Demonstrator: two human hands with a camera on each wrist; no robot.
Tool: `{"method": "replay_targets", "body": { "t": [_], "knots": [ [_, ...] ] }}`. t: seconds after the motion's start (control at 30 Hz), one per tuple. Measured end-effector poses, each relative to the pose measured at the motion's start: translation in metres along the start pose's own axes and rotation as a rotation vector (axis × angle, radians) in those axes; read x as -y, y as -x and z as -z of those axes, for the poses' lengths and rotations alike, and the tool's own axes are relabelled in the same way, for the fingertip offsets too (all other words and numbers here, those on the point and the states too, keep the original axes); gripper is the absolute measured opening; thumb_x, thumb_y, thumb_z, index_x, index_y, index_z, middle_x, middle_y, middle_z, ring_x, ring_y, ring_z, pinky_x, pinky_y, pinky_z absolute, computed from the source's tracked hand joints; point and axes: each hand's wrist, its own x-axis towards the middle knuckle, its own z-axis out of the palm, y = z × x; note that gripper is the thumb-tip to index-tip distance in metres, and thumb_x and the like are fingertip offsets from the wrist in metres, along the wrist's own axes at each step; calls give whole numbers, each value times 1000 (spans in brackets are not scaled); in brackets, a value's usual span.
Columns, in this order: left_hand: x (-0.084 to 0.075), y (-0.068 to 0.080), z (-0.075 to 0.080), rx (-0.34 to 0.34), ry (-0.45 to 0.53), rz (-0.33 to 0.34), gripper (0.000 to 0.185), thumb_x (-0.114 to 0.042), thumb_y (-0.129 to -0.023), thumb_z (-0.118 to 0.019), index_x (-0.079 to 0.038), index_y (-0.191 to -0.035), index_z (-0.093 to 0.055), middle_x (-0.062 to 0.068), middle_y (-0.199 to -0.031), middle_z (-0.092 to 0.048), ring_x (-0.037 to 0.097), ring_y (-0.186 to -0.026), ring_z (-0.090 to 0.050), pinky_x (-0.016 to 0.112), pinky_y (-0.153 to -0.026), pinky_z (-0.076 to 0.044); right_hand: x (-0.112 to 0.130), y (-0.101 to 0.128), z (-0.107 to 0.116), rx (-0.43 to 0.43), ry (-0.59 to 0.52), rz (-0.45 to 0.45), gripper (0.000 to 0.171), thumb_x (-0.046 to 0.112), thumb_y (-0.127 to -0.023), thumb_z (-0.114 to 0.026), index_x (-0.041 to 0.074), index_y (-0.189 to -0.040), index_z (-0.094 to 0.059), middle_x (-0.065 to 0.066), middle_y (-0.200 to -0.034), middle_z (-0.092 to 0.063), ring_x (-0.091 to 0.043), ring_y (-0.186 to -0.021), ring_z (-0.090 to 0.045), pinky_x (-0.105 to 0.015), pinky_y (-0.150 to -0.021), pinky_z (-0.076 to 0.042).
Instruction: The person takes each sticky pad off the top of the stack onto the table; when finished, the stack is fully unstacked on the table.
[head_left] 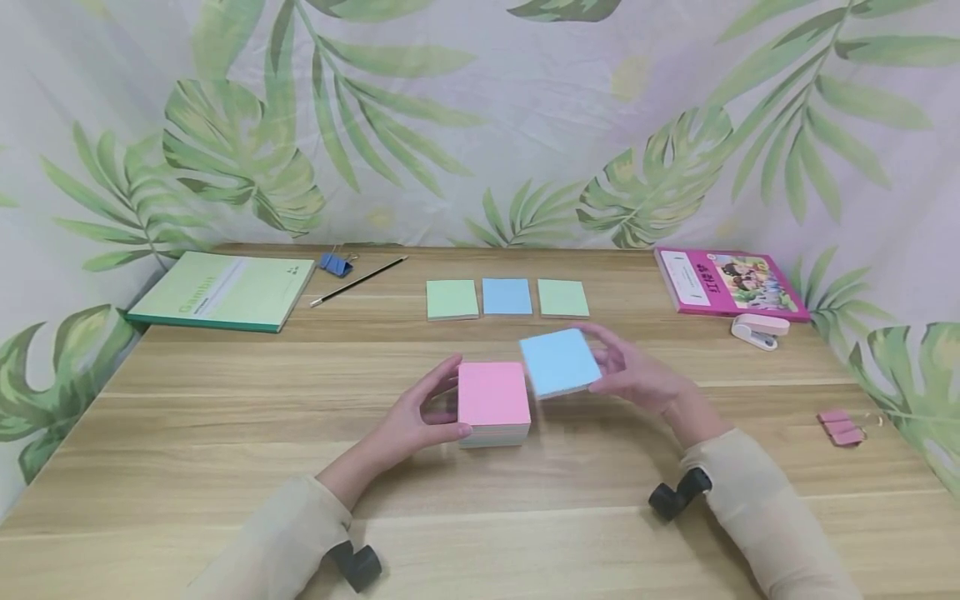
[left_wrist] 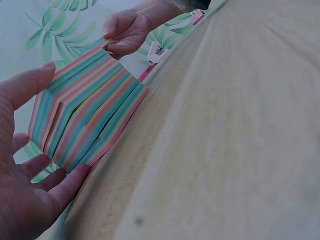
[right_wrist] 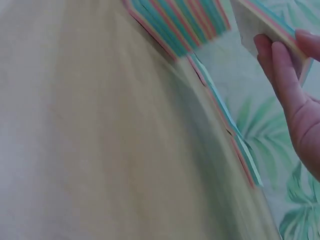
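Left hand steadies pink-topped striped pad; right hand grips blue-topped slab.

Pink-topped, rainbow-striped pad, blue pad, green notebook, leaf-print backdrop
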Motion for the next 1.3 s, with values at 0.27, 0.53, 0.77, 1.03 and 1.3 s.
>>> {"method": "replay_targets", "body": {
  "t": [0.27, 0.53, 0.77, 1.03, 1.3],
  "knots": [
    [0, 0, 0, -3, 4, 14, 81, -4, -73, -68, -13, -138, -20, 16, -134, -27, 31, -119, -30, 36, -86, -40, 21, 6, 54, -130, -142, 87, 79, -23, -77, -37, 16, -139, -7, -13, -112, -49, -22, -91, -55, -27, -77, -46],
    [0, 1, 1, -6, 10, 24, 82, -5, -72, -68, -12, -138, -19, 16, -134, -27, 31, -119, -30, 38, -86, -40, 31, 0, 111, -223, -124, -20, 81, -23, -80, -28, 24, -139, 1, -13, -121, -34, -19, -87, -56, -30, -81, -44],
    [-1, 1, 1, -2, 2, 30, 82, -7, -72, -69, -11, -137, -19, 16, -134, -27, 30, -118, -31, 37, -87, -39, 33, -11, 132, -327, -125, -154, 84, -22, -80, -30, 25, -139, 5, -17, -141, 9, -19, -91, -54, -30, -82, -44],
    [0, 1, 0, 7, 6, 22, 82, -6, -73, -68, -9, -138, -18, 16, -134, -27, 30, -118, -31, 38, -87, -39, 29, -21, 137, -383, -48, -267, 85, -22, -79, -30, 24, -137, 11, -8, -141, 17, -28, -125, -15, -31, -90, -36],
    [-1, 1, 0, -1, 17, 22, 82, -5, -72, -68, -10, -138, -18, 15, -135, -26, 29, -119, -30, 38, -88, -38, 34, -18, 135, -442, 66, -272, 79, -15, -83, -36, 19, -137, 11, -21, -139, 11, -28, -120, -23, -35, -96, -29]
  ]
}}
